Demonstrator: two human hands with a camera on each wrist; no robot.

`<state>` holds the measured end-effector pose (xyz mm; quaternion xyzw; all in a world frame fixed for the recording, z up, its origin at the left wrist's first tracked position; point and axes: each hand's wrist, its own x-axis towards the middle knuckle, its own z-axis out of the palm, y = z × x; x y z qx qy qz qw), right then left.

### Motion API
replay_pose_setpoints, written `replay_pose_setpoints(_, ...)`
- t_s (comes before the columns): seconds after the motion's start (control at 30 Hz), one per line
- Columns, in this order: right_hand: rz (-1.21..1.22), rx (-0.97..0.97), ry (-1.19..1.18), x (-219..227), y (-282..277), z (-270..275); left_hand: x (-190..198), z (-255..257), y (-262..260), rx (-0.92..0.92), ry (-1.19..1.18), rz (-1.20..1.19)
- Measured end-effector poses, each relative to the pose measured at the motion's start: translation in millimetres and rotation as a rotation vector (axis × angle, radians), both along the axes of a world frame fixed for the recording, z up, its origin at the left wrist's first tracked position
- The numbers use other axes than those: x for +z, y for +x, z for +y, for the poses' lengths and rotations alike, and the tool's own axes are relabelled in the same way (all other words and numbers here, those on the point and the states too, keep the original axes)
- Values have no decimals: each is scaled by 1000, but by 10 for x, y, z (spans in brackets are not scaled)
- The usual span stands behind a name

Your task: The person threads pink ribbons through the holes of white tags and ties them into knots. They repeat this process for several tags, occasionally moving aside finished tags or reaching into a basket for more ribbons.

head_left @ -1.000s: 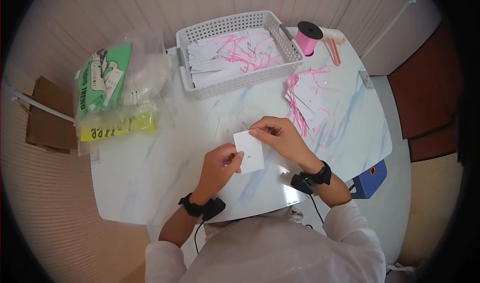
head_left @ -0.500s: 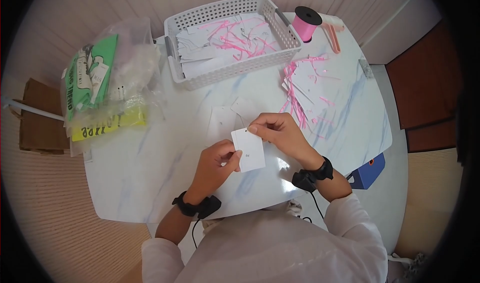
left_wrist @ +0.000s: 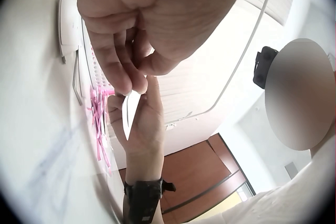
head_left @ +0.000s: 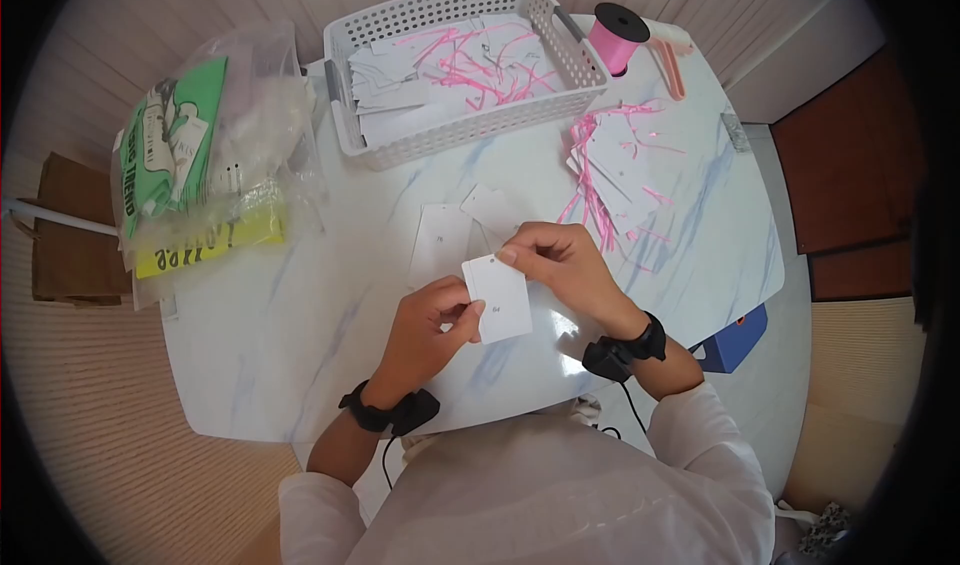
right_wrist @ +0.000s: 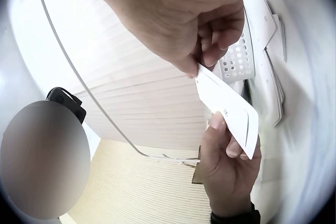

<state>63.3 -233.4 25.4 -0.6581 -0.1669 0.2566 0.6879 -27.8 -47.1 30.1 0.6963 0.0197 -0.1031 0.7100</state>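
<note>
White cards, overlapping in a small stack with a small printed mark and a hole near the top, are held above the table between both hands. The left hand pinches their left edge with its thumb on top. At the top edge, by the hole, the right hand pinches them between thumb and fingers. From the right wrist view, the cards are tilted, the right hand at one end and the left hand at the other. Just beyond lie loose white cards on the table.
A white basket of cards and pink ribbons stands at the back. Right of it are a pink ribbon spool, a pink tool and a pile of ribboned cards. Plastic-bagged goods sit at the left.
The head view has shifted, so the basket and bags appear higher and further left. More of the loose cards beyond the hands shows. Both hands keep their grip on the held cards.
</note>
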Motion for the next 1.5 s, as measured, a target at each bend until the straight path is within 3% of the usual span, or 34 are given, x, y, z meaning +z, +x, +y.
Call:
replay_pose_setpoints(0.3, -146, 95, -118, 65, 24, -33, -23, 39, -11, -72, 198, -71)
replay_pose_setpoints(0.47, -107, 66, -38, 23, -6, 7, 8, 18, 10, 30, 213, -244)
replay_pose_setpoints(0.57, -119, 56, 1, 39, -51, 69, -53, -78, -7, 138, 32, -249)
replay_pose_setpoints(0.63, -131, 63, -7, 96, -40, 117, 5, -58, -29, 152, 81, -243)
replay_pose_setpoints(0.7, -280, 97, -94, 252, -19, 165, 3, -34, -37, 165, 128, -240)
replay_pose_setpoints(0.8, -457, 199, -250, 638, 468, 160, -45, 1, -40, 227, 22, -213)
replay_pose_setpoints(0.93, -852, 61, -523, 877, 1774, 226, -41, 2, -20, 252, -174, -120)
replay_pose_setpoints(1.07, -511, 310, -1019, 578, 2561, 232, -170, 7, -13, 206, -243, -83)
replay_pose_setpoints(1.17, -550, 388, -1208, 413, 2785, 263, -256, -1, -6, 180, -207, -114)
replay_pose_setpoints(1.3, -577, 450, -1211, 328, 2934, 402, -232, -13, 13, 196, -219, -109)
replay_pose_setpoints(1.4, -399, 478, -1118, 376, 2901, 462, -286, 19, 15, 182, -216, -95)
replay_pose_setpoints(1.5, -321, 235, -856, 623, 2885, 449, -291, 38, 30, 175, -239, -41)
